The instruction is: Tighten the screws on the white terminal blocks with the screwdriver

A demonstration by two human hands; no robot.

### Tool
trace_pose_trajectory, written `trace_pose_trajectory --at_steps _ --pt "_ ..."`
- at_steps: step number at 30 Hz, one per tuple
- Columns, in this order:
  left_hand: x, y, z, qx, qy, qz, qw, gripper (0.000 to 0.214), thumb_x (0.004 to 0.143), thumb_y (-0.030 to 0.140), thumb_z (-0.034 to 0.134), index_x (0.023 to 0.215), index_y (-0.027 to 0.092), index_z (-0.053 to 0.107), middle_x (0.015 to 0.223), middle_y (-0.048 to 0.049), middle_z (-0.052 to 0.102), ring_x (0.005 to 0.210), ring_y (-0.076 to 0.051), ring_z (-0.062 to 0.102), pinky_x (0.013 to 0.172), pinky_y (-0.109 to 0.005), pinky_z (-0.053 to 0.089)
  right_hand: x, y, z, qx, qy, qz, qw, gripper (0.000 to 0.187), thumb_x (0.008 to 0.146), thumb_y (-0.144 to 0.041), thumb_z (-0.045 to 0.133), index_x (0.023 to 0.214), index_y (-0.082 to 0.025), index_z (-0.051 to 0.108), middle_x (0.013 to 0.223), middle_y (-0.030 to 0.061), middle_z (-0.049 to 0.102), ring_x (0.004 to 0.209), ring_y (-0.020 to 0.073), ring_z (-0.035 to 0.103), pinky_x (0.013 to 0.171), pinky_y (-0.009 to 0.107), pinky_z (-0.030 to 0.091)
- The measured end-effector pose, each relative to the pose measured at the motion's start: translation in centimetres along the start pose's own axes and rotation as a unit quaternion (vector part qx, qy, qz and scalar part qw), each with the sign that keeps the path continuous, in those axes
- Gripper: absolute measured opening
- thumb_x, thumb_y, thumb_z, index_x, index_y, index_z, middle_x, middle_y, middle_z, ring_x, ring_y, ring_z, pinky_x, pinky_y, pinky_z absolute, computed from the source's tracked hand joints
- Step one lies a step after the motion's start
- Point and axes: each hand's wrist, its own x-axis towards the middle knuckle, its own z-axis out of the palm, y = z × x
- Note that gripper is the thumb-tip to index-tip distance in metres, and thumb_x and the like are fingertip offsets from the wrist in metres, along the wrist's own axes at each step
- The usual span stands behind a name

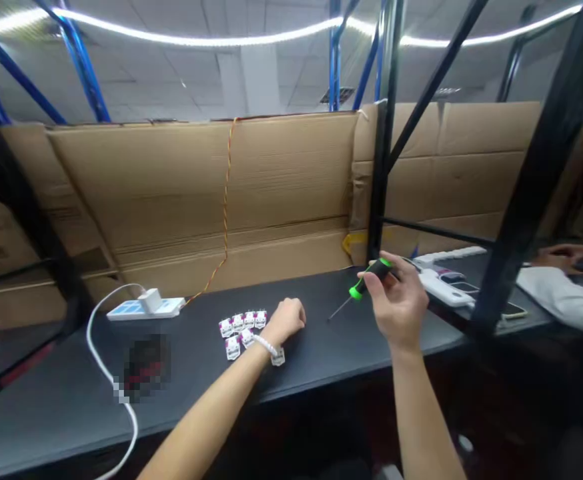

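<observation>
My right hand is raised above the bench and closed around the black and green handle of a screwdriver. The screwdriver's thin shaft slants down to the left, its tip close over the dark bench top. My left hand rests on the bench with its fingers curled; whatever is inside them, if anything, is hidden. Several small white parts with purple sides lie in rows just left of that hand. One more white part shows beside my wrist, partly covered by a white bracelet.
A white power strip with a plugged-in adapter stands at the back left, its white cable running forward. Near it lies a blurred dark object. Cardboard walls the back. Beyond a black post, another person's sleeve shows.
</observation>
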Motion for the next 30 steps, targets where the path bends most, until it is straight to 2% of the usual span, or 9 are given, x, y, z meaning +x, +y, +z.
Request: trace_pose_trajectory --at_steps 7,11,14,18,20,24,27,30 --pt "-0.5 -0.3 0.0 -0.016 0.004 0.008 1.000 0.015 0.078 0.005 0.070 0.076 0.017 0.079 0.080 -0.0083 0.080 0.083 -0.024 0.078 0.084 -0.030 0.058 -0.1 -0.1 0.1 0.006 -0.010 0.001 1.000 0.041 0.089 -0.036 0.083 0.127 -0.025 0.070 0.111 0.0068 0.072 0.087 0.0219 0.077 0.083 0.041 0.068" --pt "-1.4 -0.4 -1.1 -0.046 0.044 0.031 0.997 0.014 0.086 0.010 0.066 0.084 0.017 0.078 0.089 -0.0095 0.081 0.089 -0.025 0.076 0.084 -0.031 0.057 -0.1 -0.2 0.0 0.002 -0.014 -0.009 1.000 0.040 0.089 -0.035 0.083 0.126 -0.026 0.071 0.112 0.0064 0.072 0.087 0.0219 0.076 0.082 0.041 0.068" --pt "-3.3 -0.8 -2.5 -0.073 0.089 0.054 0.992 0.014 0.093 0.016 0.063 0.091 0.019 0.077 0.094 -0.0070 0.081 0.092 -0.023 0.074 0.088 -0.031 0.054 0.1 -0.1 -0.3 -0.007 -0.019 -0.011 1.000 0.042 0.088 -0.035 0.084 0.127 -0.026 0.071 0.111 0.0058 0.072 0.086 0.0216 0.077 0.083 0.042 0.069" --pt "-7.6 -2.0 -3.6 -0.104 0.139 0.068 0.983 0.013 0.097 0.021 0.061 0.095 0.020 0.073 0.093 -0.0045 0.078 0.086 -0.021 0.071 0.082 -0.030 0.053 0.1 0.2 -0.7 -0.018 -0.022 -0.017 0.999 0.043 0.087 -0.035 0.085 0.127 -0.027 0.070 0.113 0.0056 0.072 0.085 0.0216 0.077 0.084 0.042 0.069" --pt "-10.0 -2.8 -3.4 -0.147 0.168 0.082 0.971 0.010 0.094 0.020 0.063 0.091 0.019 0.072 0.085 -0.0030 0.076 0.079 -0.021 0.069 0.075 -0.030 0.051 0.1 0.3 -0.8 -0.021 -0.026 -0.019 0.999 0.043 0.088 -0.034 0.084 0.128 -0.028 0.070 0.115 0.0058 0.072 0.086 0.0215 0.077 0.086 0.042 0.069" --pt "-13.4 -3.9 -2.3 -0.199 0.188 0.103 0.956 0.013 0.096 0.021 0.062 0.088 0.020 0.072 0.087 -0.0025 0.077 0.079 -0.020 0.068 0.077 -0.030 0.051 -0.1 0.2 -0.4 -0.026 -0.046 -0.023 0.998 0.042 0.089 -0.033 0.084 0.129 -0.027 0.071 0.116 0.0062 0.073 0.088 0.0219 0.076 0.087 0.043 0.069" --pt "-14.1 -4.3 -1.2 -0.217 0.184 0.112 0.952 0.015 0.098 0.022 0.061 0.088 0.020 0.072 0.090 -0.0033 0.078 0.083 -0.021 0.071 0.081 -0.032 0.054 -0.2 0.1 -0.1 -0.036 -0.059 -0.044 0.997 0.042 0.088 -0.031 0.084 0.127 -0.027 0.072 0.112 0.0051 0.072 0.090 0.0221 0.074 0.091 0.045 0.069" --pt "-13.7 -4.4 -0.2 -0.219 0.179 0.121 0.951 0.017 0.100 0.021 0.057 0.091 0.020 0.071 0.092 -0.0046 0.079 0.086 -0.022 0.072 0.084 -0.033 0.055 -0.3 0.0 0.0 -0.040 -0.063 -0.055 0.996 0.041 0.088 -0.029 0.084 0.127 -0.028 0.072 0.110 0.0040 0.071 0.091 0.0216 0.074 0.093 0.045 0.068"
